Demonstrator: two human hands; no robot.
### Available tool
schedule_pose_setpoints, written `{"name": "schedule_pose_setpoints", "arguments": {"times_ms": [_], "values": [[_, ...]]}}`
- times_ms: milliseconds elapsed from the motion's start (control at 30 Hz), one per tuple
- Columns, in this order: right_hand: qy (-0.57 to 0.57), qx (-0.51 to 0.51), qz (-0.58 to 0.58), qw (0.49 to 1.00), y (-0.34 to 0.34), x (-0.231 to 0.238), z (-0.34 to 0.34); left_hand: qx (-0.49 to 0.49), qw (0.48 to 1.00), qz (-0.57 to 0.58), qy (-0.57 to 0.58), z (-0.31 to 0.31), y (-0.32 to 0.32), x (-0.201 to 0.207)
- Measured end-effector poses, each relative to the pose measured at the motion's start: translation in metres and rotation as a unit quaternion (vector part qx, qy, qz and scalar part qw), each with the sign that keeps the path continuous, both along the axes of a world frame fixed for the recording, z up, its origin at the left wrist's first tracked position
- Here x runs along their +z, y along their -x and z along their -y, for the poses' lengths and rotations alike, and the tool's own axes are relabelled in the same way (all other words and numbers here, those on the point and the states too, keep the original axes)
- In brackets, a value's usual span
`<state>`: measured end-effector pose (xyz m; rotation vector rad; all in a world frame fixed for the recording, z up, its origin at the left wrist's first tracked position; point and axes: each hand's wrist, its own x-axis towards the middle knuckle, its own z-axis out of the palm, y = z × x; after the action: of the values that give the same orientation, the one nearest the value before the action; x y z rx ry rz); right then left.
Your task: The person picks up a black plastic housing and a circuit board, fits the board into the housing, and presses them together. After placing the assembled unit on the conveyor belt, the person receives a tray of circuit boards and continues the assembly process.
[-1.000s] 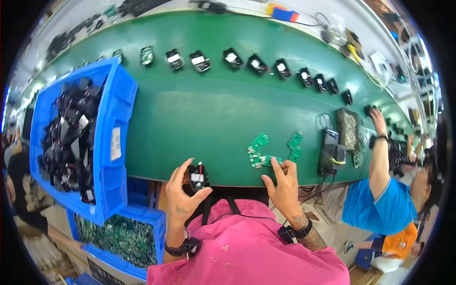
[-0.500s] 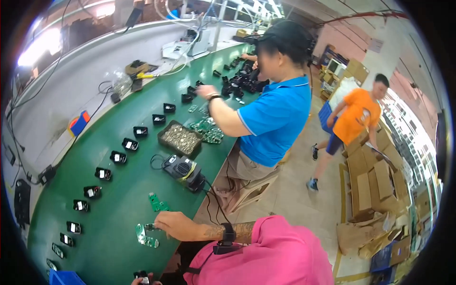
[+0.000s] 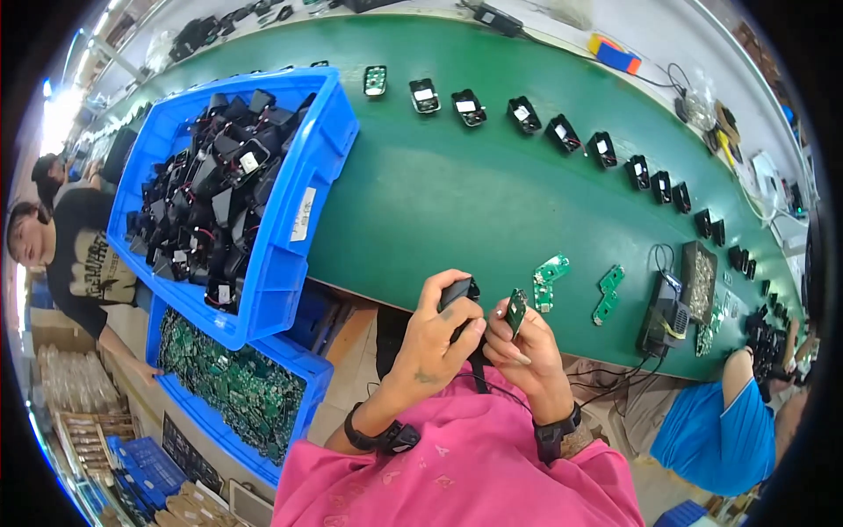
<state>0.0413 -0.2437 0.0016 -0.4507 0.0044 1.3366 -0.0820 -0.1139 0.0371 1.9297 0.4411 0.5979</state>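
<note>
My left hand (image 3: 433, 342) grips a small black plastic housing (image 3: 459, 295) close to my chest, just off the near edge of the green belt (image 3: 457, 193). My right hand (image 3: 527, 351) pinches a small green circuit board (image 3: 515, 312) upright right beside that housing. Two more green boards (image 3: 549, 277) (image 3: 607, 293) lie on the belt just beyond my right hand.
A blue bin (image 3: 303, 206) full of black housings sits on the belt at left; a lower blue bin (image 3: 230, 384) holds green boards. A row of black housings (image 3: 562, 133) runs along the belt's far side. A black soldering station (image 3: 664, 314) and a tray stand right. People work at both sides.
The view swung right and back left. My right hand has lifted a green board off the belt and brought it beside the housing in my left hand.
</note>
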Motion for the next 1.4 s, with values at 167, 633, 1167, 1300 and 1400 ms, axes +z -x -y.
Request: {"name": "schedule_pose_setpoints", "arguments": {"times_ms": [167,633,1167,1300,1400], "values": [[-0.001,0.042,0.017,0.999,0.009,0.001,-0.005,-0.022,1.000,0.000,-0.014,-0.005,0.006,0.003],[0.262,-0.093,0.507,0.816,0.018,-0.013,-0.021,0.067,0.996,0.061,0.023,0.001,0.003,-0.035],[0.159,0.022,0.766,0.622,0.017,0.024,-0.055,0.020,0.953,0.186,0.237,0.004,0.031,-0.058],[0.165,0.089,0.720,0.668,0.011,0.024,-0.061,0.028,0.909,0.173,0.377,0.006,0.026,-0.075],[0.173,0.086,0.737,0.647,0.004,0.025,-0.058,-0.002,0.892,0.131,0.433,0.002,0.030,-0.060]]}}
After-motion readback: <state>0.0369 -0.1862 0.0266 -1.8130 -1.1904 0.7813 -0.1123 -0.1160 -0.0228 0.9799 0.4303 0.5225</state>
